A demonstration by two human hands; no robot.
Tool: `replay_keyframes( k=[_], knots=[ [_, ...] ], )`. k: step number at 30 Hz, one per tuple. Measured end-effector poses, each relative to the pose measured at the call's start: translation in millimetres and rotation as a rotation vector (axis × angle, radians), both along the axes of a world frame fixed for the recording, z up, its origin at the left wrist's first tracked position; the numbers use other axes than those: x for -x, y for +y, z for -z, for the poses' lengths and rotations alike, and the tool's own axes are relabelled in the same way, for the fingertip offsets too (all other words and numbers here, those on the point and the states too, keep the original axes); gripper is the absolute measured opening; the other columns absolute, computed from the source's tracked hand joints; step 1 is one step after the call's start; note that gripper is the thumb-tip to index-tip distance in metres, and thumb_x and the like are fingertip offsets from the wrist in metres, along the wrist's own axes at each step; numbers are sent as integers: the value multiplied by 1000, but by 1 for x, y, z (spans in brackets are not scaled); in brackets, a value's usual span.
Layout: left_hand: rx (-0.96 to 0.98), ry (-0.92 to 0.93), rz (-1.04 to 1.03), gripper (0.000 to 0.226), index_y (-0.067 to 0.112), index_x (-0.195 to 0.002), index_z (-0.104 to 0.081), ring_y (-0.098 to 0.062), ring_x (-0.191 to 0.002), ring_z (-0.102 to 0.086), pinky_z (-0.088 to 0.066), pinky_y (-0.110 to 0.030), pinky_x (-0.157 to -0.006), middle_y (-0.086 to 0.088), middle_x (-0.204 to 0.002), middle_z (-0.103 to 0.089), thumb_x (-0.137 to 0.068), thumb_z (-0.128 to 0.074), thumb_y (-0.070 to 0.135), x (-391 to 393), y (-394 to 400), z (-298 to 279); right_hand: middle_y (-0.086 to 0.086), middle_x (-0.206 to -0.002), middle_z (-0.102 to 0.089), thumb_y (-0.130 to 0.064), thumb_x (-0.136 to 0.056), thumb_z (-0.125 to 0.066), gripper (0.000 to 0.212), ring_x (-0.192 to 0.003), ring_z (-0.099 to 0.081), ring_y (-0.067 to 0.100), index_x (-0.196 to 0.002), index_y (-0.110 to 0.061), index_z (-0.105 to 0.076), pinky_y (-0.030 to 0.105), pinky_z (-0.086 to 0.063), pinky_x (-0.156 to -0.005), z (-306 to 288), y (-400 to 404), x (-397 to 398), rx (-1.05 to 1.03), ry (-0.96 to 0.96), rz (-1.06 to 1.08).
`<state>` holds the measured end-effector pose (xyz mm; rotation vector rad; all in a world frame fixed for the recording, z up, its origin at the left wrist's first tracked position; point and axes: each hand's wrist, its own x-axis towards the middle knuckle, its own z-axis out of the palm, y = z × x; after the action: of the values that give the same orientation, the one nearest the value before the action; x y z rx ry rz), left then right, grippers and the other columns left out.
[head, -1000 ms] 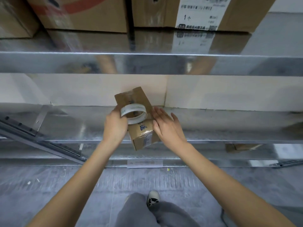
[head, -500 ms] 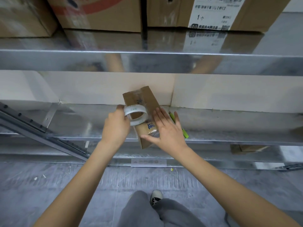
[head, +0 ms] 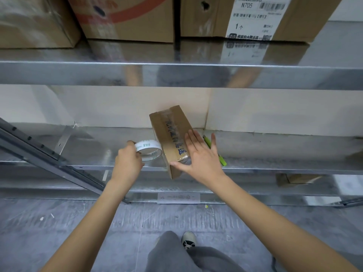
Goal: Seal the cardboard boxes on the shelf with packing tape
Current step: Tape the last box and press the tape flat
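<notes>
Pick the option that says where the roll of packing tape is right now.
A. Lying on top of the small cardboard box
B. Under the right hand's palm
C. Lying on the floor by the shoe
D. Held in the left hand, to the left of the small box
D: the left hand grips the tape roll just left of the small cardboard box, while the right hand lies flat on the box.

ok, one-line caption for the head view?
Left hand holds tape roll beside small box; right hand presses it flat on shelf.
</notes>
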<state>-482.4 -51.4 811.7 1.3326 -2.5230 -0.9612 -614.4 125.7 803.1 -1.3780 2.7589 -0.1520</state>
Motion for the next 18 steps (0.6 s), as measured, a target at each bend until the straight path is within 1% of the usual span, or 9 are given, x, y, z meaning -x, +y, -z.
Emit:
replay_keyframes(
  k=[4, 6, 8, 10, 11, 13, 15, 17, 18],
  knots=[
    [-228, 248, -153, 24, 3, -105, -51, -35, -73, -71, -61, -44, -68, -21, -108, -61, -92, -34, -8, 1, 13, 20, 11, -162, -7, -94, -69, -13, 123, -150, 1, 20, -154, -5, -9, 63, 9, -113, -4, -9, -9, -94, 51, 43],
    [-383, 362, -241, 25, 3, -110, -53, -32, -74, -73, -61, -38, -66, -18, -113, -63, -95, -35, -4, 1, 16, 29, 14, -162, -6, -91, -73, -14, 120, -150, 2, 24, -153, -2, -9, 64, 6, -112, -1, -17, -16, -106, 74, 59],
    [-604, 482, -383, 23, 3, -116, -54, -32, -82, -72, -61, -33, -69, -18, -115, -65, -98, -41, 1, 0, 16, 34, 16, -160, -15, -82, -80, -19, 104, -149, -6, 29, -153, -8, -18, 66, -9, -112, 8, -23, -23, -25, 61, 45],
    [-833, 579, -522, 23, 2, -121, -54, -32, -96, -68, -58, -33, -77, -19, -118, -65, -99, -49, 7, 1, 19, 39, 16, -153, -35, -72, -85, -27, 81, -143, -26, 39, -147, -22, -37, 64, -31, -103, 16, -24, -28, 90, 88, 2],
    [-931, 612, -564, 28, 2, -125, -53, -32, -101, -66, -55, -34, -82, -19, -121, -64, -99, -52, 10, 2, 22, 42, 15, -149, -41, -69, -86, -30, 72, -138, -32, 43, -144, -28, -42, 62, -36, -97, 18, -24, -29, 123, 108, -14],
    [-1093, 650, -592, 37, 4, -133, -51, -29, -103, -64, -53, -39, -89, -16, -126, -62, -98, -55, 17, 7, 28, 48, 12, -147, -44, -65, -88, -32, 61, -133, -37, 48, -140, -36, -45, 59, -39, -90, 18, -26, -30, 130, 144, -32],
    [-1225, 642, -590, 41, 9, -133, -52, -26, -103, -63, -49, -42, -98, -12, -121, -63, -97, -57, 28, 13, 36, 52, 7, -148, -45, -63, -89, -32, 57, -131, -37, 50, -139, -40, -46, 58, -39, -88, 17, -27, -30, 130, 155, -40],
    [-1273, 580, -565, 40, 13, -120, -60, -24, -111, -61, -46, -42, -103, -9, -118, -63, -95, -55, 44, 18, 45, 50, 3, -148, -44, -61, -89, -33, 55, -132, -36, 49, -139, -41, -46, 59, -38, -88, 17, -26, -29, 110, 133, -41],
    [-1258, 534, -526, 42, 16, -112, -63, -24, -113, -59, -44, -41, -102, -6, -117, -63, -93, -54, 52, 19, 49, 48, 1, -148, -44, -60, -89, -32, 55, -133, -36, 48, -139, -42, -46, 59, -37, -89, 16, -25, -29, 110, 114, -33]
  ],
)
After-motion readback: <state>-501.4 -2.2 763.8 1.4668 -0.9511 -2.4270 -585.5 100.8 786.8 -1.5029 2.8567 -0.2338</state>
